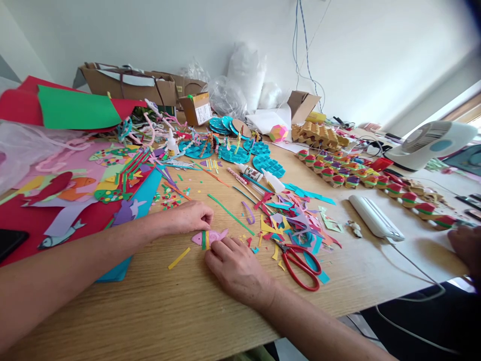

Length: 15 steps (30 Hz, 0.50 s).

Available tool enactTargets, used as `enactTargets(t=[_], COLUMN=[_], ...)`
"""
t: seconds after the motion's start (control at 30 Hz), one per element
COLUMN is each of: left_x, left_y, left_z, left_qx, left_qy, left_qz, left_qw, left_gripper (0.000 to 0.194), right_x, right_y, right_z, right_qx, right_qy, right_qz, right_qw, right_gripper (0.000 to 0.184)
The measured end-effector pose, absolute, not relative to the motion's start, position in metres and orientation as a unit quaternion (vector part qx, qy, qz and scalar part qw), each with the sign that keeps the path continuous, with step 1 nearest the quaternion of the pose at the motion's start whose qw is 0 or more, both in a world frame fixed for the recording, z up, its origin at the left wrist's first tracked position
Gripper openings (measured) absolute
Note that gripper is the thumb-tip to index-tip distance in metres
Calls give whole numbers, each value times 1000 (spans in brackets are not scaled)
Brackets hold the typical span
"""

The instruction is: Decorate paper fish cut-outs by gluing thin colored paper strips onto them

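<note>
A pink paper fish [217,234] lies flat on the wooden table in front of me, with yellow and green strips across its body. My right hand [238,271] is closed, its curled fingertips on the lower edge of the fish by the strips. Just above the fish, my left hand [193,216] rests with its fingers curled in; whatever they may hold is hidden. A loose yellow paper strip [179,258] lies left of the fish. To the right are red-handled scissors [302,268], their blades partly among colourful paper scraps [293,223].
Glue bottles [273,181] and turquoise discs [235,154] stand further back. Paper fish [77,189] lie on coloured sheets at left. On the right are painted egg-carton strips [347,173], a white power bank [376,218] with cable, a fan [432,143] and another person's hand [466,245].
</note>
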<state>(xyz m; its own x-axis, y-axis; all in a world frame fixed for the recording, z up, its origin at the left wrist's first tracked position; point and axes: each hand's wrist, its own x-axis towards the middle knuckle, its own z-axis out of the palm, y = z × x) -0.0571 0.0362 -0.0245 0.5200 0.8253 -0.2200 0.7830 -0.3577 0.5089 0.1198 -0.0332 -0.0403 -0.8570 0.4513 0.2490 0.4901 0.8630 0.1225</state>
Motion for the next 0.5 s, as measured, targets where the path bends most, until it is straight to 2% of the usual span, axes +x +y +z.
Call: enactTargets(t=[0.5], left_x=[-55], left_y=[35], left_z=[-23], left_qx=[827], left_qy=[489], left_qz=[37], left_qw=[276], left_gripper=[10], right_x=[120], right_y=[-34], right_z=[-42], right_qx=[-241], right_qy=[-959], right_qz=[-94], right_qw=[115], right_gripper=[16])
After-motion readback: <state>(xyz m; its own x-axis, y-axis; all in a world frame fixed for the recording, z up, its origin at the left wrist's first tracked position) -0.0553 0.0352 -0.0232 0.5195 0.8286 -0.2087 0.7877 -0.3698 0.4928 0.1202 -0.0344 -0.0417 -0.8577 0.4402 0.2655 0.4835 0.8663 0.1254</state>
